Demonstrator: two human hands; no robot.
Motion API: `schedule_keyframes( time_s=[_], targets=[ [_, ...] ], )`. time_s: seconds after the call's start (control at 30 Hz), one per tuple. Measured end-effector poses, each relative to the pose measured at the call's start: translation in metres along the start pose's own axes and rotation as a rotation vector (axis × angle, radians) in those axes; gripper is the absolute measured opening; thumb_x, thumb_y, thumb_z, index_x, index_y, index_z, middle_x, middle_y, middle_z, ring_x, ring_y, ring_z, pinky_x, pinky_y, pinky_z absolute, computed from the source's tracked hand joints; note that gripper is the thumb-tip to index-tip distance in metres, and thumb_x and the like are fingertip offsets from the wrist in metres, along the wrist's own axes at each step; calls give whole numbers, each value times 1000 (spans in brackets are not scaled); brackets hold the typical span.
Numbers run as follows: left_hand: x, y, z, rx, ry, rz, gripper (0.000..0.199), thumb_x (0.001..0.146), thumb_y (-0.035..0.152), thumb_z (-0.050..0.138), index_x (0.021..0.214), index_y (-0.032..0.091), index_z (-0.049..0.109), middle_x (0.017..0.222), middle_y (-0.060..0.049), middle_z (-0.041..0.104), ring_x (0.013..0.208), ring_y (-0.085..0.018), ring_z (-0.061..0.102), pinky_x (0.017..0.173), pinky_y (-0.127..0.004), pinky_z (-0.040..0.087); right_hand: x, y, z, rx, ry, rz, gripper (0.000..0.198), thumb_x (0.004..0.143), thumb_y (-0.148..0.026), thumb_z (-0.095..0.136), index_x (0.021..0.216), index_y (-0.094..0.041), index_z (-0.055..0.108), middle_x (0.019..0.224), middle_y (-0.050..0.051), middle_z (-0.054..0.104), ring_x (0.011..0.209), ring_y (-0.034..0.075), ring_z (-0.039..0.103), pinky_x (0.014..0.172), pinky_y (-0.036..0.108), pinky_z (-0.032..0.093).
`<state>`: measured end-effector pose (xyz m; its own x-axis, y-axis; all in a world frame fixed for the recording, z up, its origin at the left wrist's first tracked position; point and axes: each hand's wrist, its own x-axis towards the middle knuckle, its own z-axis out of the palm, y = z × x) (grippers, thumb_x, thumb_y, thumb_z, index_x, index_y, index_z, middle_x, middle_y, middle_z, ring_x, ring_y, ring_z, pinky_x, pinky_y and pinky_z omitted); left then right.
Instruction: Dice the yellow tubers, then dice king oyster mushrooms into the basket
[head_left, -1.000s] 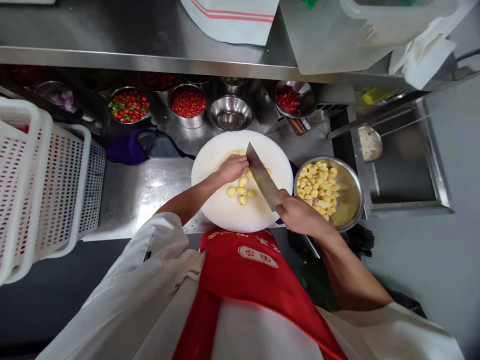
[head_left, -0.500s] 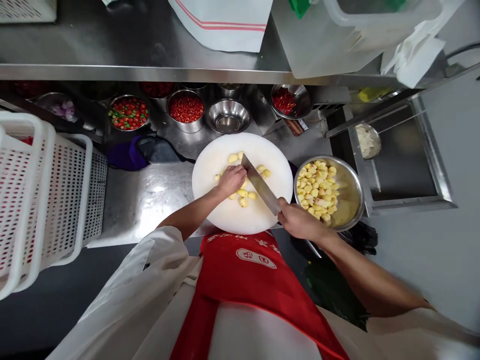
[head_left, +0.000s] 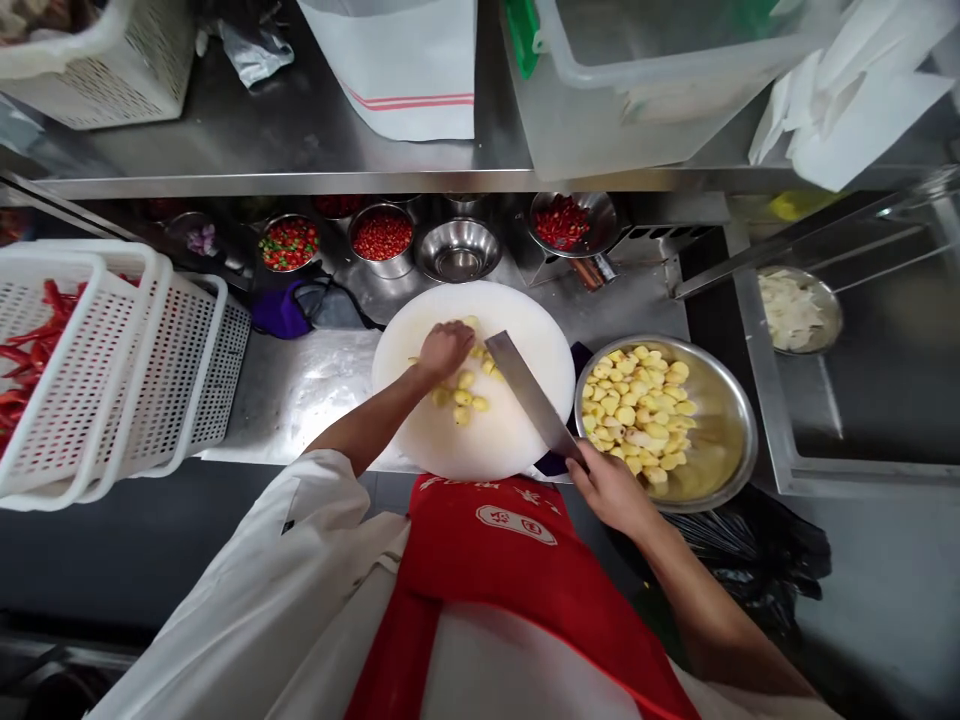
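A round white cutting board (head_left: 517, 430) lies on the steel counter, with small peeled potatoes (head_left: 463, 397) spread over its middle and left. Some pieces sit close to the blade of a cleaver (head_left: 529, 392). My right hand (head_left: 611, 487) grips the cleaver's handle at the board's lower right edge, and the blade slants up and left over the board. Above the board's left half is my left hand (head_left: 445, 349), fingers together and bent down among the potatoes. Whatever its fingertips hold is hidden. A steel basin (head_left: 739, 445) of cut potatoes in liquid stands right of the board.
Stacked white baskets (head_left: 161, 380) stand at left, the front one with red chillies (head_left: 37, 350). Behind the board are a bowl of chopped chillies (head_left: 382, 238) and a bare steel bowl (head_left: 459, 250). A steel shelf edge (head_left: 337, 184) runs above them. A sink (head_left: 885, 400) lies right.
The camera view has shifted. My left hand has drawn away leftward from the cleaver blade, leaving a gap. The blade has moved toward the right of the potatoes, still in my right hand.
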<state>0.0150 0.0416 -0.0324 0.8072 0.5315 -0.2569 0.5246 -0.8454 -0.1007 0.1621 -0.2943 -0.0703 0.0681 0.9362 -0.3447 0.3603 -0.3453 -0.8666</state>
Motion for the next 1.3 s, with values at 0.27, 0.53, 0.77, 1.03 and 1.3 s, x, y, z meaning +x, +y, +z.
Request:
schedule_keyframes(
  time_s=[0.27,0.53,0.77,1.03,1.3],
  targets=[
    [59,-8,-28,-1,-299,83,46,73,7,56,117,20,67,123,-11,60,105,-25,60,94,-37,47,-22,46,-10,23,-193,-47,37,97,-32,32,123,-18,54,102,11,68,97,28,63,84,39,45],
    [-56,76,2,-189,-39,44,32,83,18,58,115,16,60,110,-10,66,102,-22,60,90,-35,50,3,64,-10,41,-114,-2,38,96,-38,33,116,-15,55,105,14,68,98,27,64,86,36,46],
    [-101,89,38,-158,25,1,22,93,21,48,106,19,65,117,-11,64,106,-21,58,92,-37,49,-9,56,-29,-109,-181,-89,32,98,-34,31,116,-18,52,103,12,67,98,28,63,80,36,45],
    [-97,87,36,-236,5,59,26,99,27,42,109,19,64,118,-10,65,108,-20,58,94,-35,50,-1,34,-46,-343,-323,-171,24,98,-23,31,112,-15,49,92,12,67,84,25,64,68,32,37],
    [-103,80,29,-222,0,93,24,97,28,46,109,19,64,119,-10,64,108,-19,59,93,-35,48,21,39,0,-222,-197,-82,27,99,-28,30,110,-14,49,86,11,67,84,25,64,72,32,37]
  ],
)
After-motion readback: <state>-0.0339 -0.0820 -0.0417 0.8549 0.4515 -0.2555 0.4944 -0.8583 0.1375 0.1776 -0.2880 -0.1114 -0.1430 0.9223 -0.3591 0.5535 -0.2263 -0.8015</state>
